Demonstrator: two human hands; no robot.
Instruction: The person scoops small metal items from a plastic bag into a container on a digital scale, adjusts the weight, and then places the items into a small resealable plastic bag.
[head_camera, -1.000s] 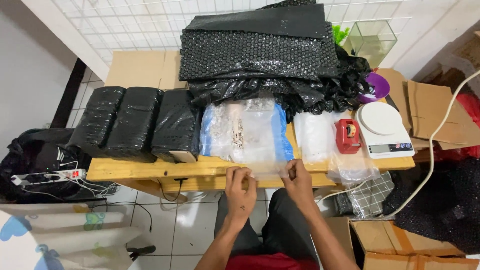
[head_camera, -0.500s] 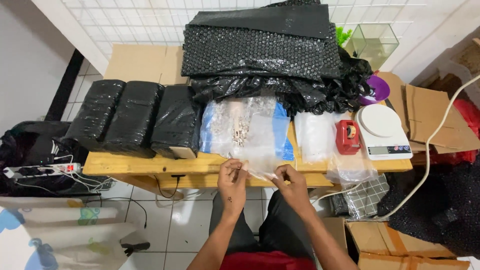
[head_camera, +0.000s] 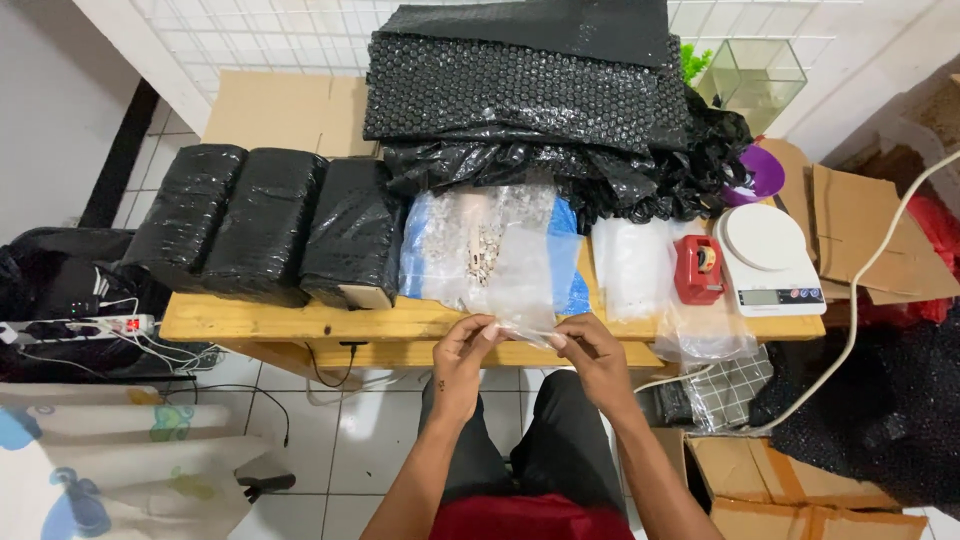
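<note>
At the worktop's (head_camera: 300, 322) near edge, the left hand (head_camera: 462, 362) and right hand (head_camera: 596, 358) pinch a clear plastic bag (head_camera: 520, 300) with narrowed fingers, one at each side, apparently stretching its mouth taut, black-wrapped parcels (head_camera: 265, 235) lining the left end.

Head view, steeply down, close
</note>
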